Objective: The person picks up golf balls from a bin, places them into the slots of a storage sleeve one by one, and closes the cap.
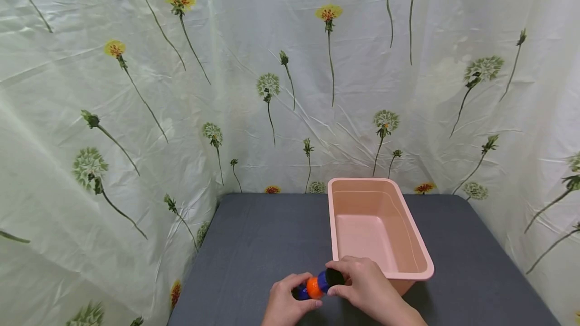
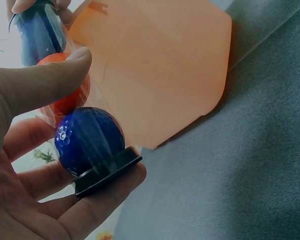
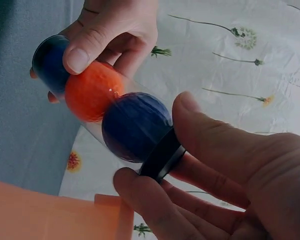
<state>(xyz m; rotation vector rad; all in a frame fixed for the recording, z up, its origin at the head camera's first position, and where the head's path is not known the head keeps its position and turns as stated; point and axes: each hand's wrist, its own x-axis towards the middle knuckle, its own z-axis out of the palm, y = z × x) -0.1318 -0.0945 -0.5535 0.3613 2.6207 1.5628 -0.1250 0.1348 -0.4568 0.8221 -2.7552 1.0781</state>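
A clear tube [image 1: 318, 283] with a blue, an orange and another blue golf ball in a row is held level between both hands, just above the grey table [image 1: 254, 245]. My left hand [image 1: 304, 293] grips the left end. Its thumb [image 2: 65, 70] lies over the orange ball [image 2: 65, 102] and its fingers sit under a blue ball [image 2: 87, 137] and a black end cap [image 2: 107, 172]. My right hand [image 1: 335, 278] pinches the other black cap [image 3: 162, 155], beside the second blue ball [image 3: 135, 125].
An empty pink plastic bin [image 1: 421, 260] stands on the table right behind my right hand, its near end touching distance from the tube. A flower-printed white sheet [image 1: 272, 89] walls the table at the back and both sides.
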